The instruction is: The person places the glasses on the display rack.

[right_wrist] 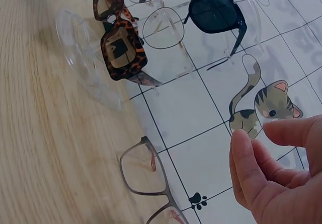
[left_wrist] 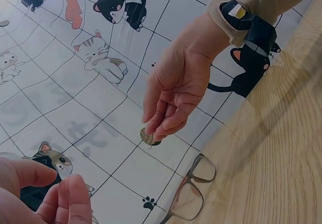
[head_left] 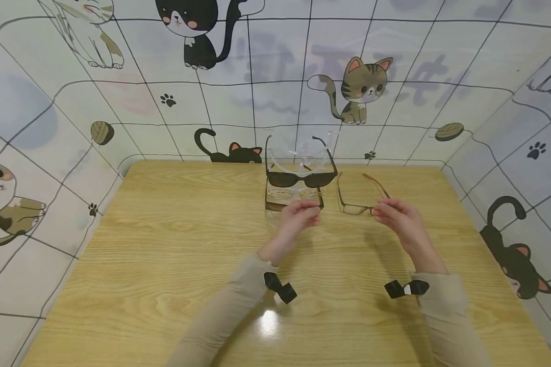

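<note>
Grey-rimmed glasses with reddish temple tips (head_left: pixel 354 209) rest on the table, temples pointing away. My right hand (head_left: pixel 401 221) hovers by their right corner; in the wrist views its loosely bent fingers (right_wrist: pixel 246 168) are apart from the frame and hold nothing. To the left, a clear display stand (right_wrist: pixel 75 58) carries black sunglasses (head_left: pixel 282 179), thin round metal glasses (right_wrist: pixel 163 47) and tortoiseshell sunglasses (right_wrist: pixel 123 58). My left hand (head_left: pixel 296 224) is in front of the stand's lower tiers, thumb and fingers slightly parted with nothing between them (left_wrist: pixel 50 199).
The wooden table (head_left: pixel 174 244) meets a white gridded wall (head_left: pixel 280 102) with cat drawings just behind the stand. Side panels (head_left: pixel 542 163) flank both ends. A black device (head_left: pixel 280 288) is strapped to each wrist.
</note>
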{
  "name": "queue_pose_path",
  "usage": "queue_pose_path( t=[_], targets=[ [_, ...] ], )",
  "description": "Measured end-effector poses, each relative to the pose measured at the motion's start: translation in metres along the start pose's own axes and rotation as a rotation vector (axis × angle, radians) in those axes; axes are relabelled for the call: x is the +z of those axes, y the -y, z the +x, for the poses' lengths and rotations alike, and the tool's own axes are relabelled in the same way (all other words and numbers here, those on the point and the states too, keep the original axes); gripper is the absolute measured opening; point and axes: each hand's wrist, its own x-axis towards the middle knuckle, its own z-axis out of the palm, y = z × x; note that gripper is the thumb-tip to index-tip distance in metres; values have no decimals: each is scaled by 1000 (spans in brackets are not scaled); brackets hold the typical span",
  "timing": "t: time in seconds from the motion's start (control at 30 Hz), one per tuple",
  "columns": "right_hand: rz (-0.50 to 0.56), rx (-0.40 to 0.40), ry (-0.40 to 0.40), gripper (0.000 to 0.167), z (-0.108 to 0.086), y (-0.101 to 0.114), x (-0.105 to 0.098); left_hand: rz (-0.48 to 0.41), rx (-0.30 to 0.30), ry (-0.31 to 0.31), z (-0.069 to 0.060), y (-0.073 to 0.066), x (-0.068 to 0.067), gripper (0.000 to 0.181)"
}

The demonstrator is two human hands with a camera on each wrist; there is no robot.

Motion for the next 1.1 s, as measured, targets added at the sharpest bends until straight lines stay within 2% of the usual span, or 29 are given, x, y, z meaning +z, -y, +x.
queue_pose_path(
  t=[0.33,0.63,0.8,0.93,1.1],
  targets=[
    [-42,31,-35,11,-7,-8,-18,39,-47,27,11,17,25,25],
    [-28,61,-82,5,-8,-11,-32,82,-57,-8,25,33,46,26],
    [-32,73,-126,10,-4,-13,-41,183,-57,-92,36,43,54,23],
    [-50,72,-172,9,0,-15,-48,205,-73,-182,45,52,61,20],
    [-105,57,-204,31,7,-21,-52,204,-100,-251,49,56,70,20]
  ],
)
